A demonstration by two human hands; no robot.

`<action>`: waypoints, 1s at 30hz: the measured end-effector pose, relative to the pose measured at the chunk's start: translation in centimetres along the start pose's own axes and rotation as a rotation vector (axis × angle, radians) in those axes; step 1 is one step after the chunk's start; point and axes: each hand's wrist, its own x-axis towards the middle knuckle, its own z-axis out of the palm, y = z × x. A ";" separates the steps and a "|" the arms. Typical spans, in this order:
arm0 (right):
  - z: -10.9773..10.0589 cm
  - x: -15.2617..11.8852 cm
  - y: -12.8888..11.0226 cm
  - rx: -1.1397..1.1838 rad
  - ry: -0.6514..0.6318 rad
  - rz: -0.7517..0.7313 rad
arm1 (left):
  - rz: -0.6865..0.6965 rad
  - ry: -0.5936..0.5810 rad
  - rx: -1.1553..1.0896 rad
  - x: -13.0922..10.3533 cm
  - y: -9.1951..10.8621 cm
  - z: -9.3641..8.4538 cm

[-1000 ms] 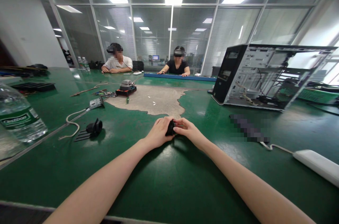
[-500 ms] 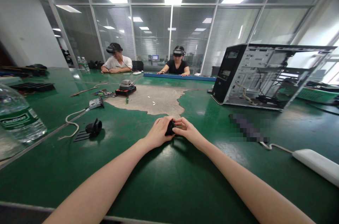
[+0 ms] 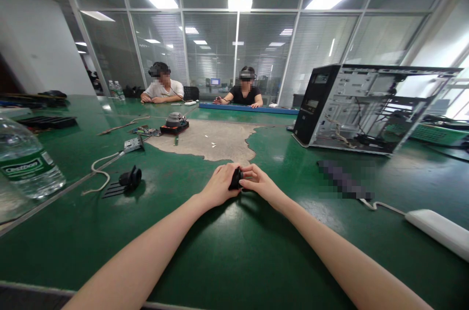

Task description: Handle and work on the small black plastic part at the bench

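Observation:
Between my two hands is a small black part (image 3: 235,179), mostly covered by fingers, so its exact kind does not show. My left hand (image 3: 221,184) wraps round it from the left, fingers closed. From the right, my right hand (image 3: 259,181) pinches its right side with thumb and fingertips. Both hands are just above the green tabletop (image 3: 234,251), near the front point of a bare grey-brown patch (image 3: 220,134). Off to the left lies a black bracket-like piece (image 3: 128,180) with a round end and several thin prongs.
An opened computer case (image 3: 318,105) stands at the right, with a white power strip (image 3: 436,224) and cable nearer me. At the left are a water bottle (image 3: 31,163) and a metal box with a cord (image 3: 134,144). Two people (image 3: 163,85) sit across the table.
My hands stay on the black part with hardly any shift. The view has tipped slightly upward. Across the table, the person in black has raised one hand a little.

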 end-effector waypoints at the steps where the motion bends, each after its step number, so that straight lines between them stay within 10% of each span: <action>1: 0.0 -0.1 -0.1 0.007 -0.007 -0.006 | 0.000 0.001 0.000 0.0 0.0 0.0; 30: -1.9 0.4 0.3 0.036 0.209 0.063 | -0.014 -0.009 -0.019 0.0 0.1 -0.2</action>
